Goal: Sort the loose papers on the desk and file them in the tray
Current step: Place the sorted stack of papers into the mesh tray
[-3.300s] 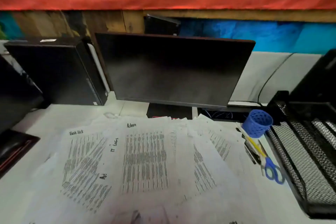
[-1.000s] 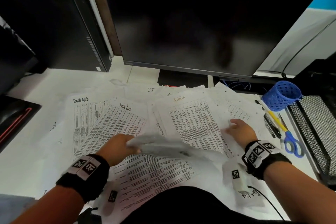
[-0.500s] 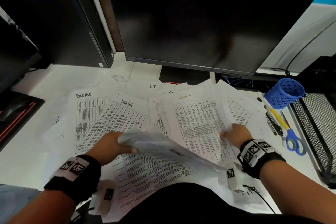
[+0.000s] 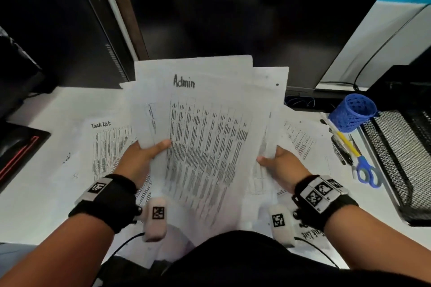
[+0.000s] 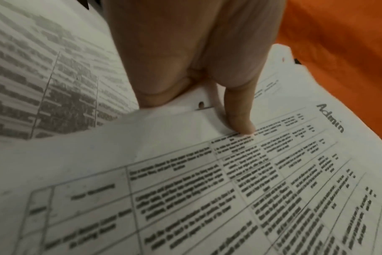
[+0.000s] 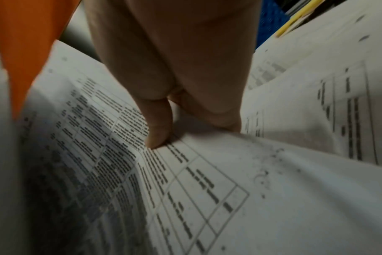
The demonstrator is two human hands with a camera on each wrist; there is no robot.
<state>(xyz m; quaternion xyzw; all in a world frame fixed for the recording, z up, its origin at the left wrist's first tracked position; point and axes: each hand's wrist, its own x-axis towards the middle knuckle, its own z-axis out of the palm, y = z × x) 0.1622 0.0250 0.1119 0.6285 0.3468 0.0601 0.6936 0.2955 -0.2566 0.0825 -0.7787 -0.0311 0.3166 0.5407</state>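
Raised off the desk [image 4: 35, 193] since the earlier frame, printed table sheets [image 4: 205, 147] headed "Admin" are pinched at both side edges by left hand [image 4: 137, 161] and right hand [image 4: 283, 165], thumbs on top.

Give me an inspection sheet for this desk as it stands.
Surface: white desk, papered mid-span.
Job's things: Admin sheaf raised off desk; Task list sheet lying flat; mesh tray at right.
Clutter: blue pen cup tipped over, scissors, yellow pen.
Hands: left hand and right hand pinch the sheaf's sides.
Cables: black cable behind the monitor.
Surroundings: computer tower at left.
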